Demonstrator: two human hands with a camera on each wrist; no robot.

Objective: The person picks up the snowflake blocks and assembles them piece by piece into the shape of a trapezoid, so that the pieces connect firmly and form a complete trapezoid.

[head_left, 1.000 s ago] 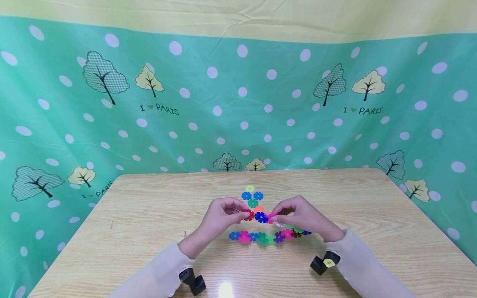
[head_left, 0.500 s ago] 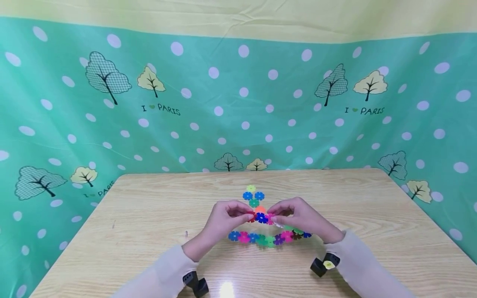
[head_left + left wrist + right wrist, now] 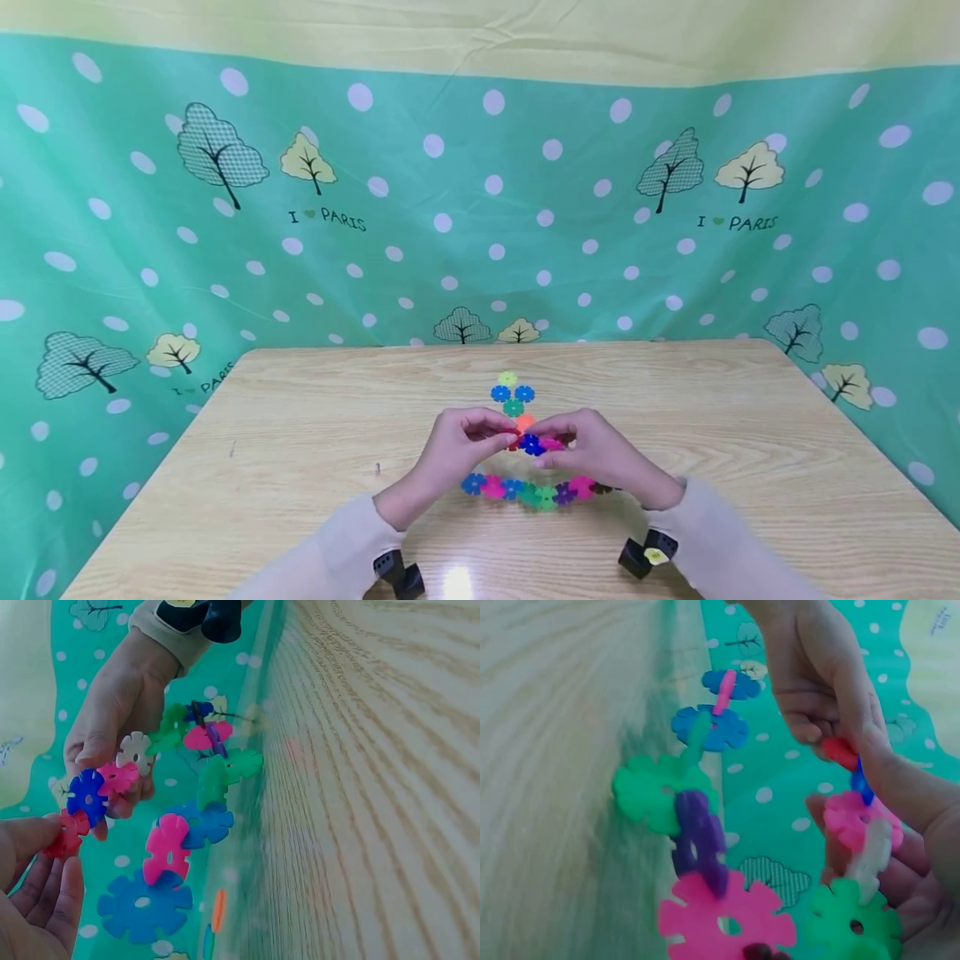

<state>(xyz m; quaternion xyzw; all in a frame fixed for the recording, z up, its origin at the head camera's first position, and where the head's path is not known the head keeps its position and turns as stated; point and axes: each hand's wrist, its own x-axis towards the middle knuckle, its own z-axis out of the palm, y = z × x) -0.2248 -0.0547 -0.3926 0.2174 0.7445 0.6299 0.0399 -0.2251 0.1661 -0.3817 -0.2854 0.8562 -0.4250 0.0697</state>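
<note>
My left hand (image 3: 467, 446) pinches a red notched flower disc (image 3: 71, 834) between thumb and fingers. Right at its edge is a dark blue disc (image 3: 88, 796), the end of a long chain of interlocked plastic snowflake discs. Fingers of my right hand (image 3: 603, 458) grip the chain around the blue disc and the pink disc (image 3: 862, 819) beside it. A white disc (image 3: 136, 752) and a green disc (image 3: 855, 919) follow, partly within the right palm. From there the chain curves round to a row nearer me, with a green disc (image 3: 546, 497) in its middle and a blue disc (image 3: 473, 483) at its left end.
Beyond the hands, loose discs lie on the wooden table (image 3: 315, 417): a yellow one (image 3: 507, 378), two blue, a green one (image 3: 513, 407) and an orange one (image 3: 525, 423). A patterned cloth (image 3: 480, 208) hangs behind the table's far edge.
My left hand has brought the red disc rightward against the blue disc. My right fingers have shifted left along the chain toward the blue disc, and the near row has moved slightly toward me.
</note>
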